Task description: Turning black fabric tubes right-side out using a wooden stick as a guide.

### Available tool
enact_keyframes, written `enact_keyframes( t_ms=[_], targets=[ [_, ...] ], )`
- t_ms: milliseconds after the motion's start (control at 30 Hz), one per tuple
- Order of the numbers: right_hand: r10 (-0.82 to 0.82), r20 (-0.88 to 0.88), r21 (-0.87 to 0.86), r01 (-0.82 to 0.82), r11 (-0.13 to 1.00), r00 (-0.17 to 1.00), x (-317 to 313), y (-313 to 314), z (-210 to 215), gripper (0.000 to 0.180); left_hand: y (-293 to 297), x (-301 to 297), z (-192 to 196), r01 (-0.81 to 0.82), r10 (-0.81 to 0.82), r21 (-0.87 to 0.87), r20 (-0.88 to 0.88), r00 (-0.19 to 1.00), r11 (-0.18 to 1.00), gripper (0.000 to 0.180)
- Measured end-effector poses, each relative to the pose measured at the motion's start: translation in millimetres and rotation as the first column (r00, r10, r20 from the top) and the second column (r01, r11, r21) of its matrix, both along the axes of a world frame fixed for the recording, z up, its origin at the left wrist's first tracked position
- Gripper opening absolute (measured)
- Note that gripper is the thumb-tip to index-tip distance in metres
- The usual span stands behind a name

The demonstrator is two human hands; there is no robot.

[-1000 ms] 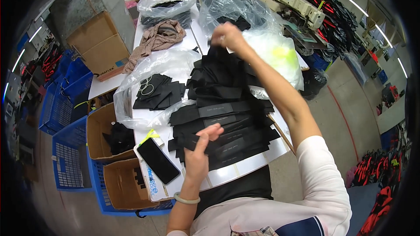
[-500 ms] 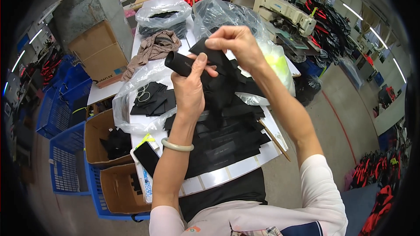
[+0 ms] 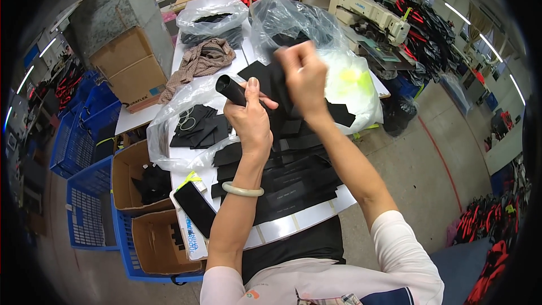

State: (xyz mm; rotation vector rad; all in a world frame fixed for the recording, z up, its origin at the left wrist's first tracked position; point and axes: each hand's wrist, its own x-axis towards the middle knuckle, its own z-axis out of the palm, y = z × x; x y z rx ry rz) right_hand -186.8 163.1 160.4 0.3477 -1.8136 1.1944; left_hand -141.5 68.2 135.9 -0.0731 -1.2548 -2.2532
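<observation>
My left hand (image 3: 248, 120), with a pale bangle (image 3: 243, 190) on its wrist, is closed round a black fabric piece (image 3: 228, 87) curled into a tube, its thumb pointing up. To its right my right hand (image 3: 307, 82) is closed and smeared by motion. A dark strip of black fabric (image 3: 276, 82) hangs at its fingers, blurred along the edges. Below both hands lie overlapping black fabric pieces (image 3: 291, 186) with small pale print, spread in rows over the white table (image 3: 276, 229). Parts of this pile are hidden by my forearms.
Left on the table are more black pieces (image 3: 197, 127), a clear plastic bag (image 3: 164, 147), a phone (image 3: 195, 206) and a checked cloth (image 3: 200, 62). Cardboard boxes (image 3: 161, 243) in a blue crate (image 3: 127, 257) stand beside it. A sewing machine (image 3: 367, 11) is at far right.
My right hand has moved down a little and its pinch has become a blurred fist. My left hand, still on the curled piece, has shifted slightly right and down.
</observation>
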Motion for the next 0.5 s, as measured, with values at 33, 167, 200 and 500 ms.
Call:
enact_keyframes(
  t_ms=[33,167,200,500],
  targets=[
    [-0.058,-0.086,-0.11,0.048,0.993,0.995,-15,22,5,0.022,1,-1,-1,-0.018,0.019,-0.028,0.024,1.0,0.999,0.017],
    [0.404,-0.129,-0.678,-0.378,0.631,0.906,-16,136,51,0.017,-13,-50,-31,-0.132,0.118,0.064,0.191,0.975,0.989,0.018],
    [0.485,-0.123,-0.659,-0.437,0.613,0.866,1,162,62,0.017,-23,-70,-44,-0.159,0.138,0.071,0.245,0.96,0.985,0.019],
    [0.152,0.578,0.168,-0.299,0.939,0.802,139,155,34,0.013,-14,-50,-53,0.017,0.039,-0.273,0.199,0.979,0.962,0.038]
  ],
)
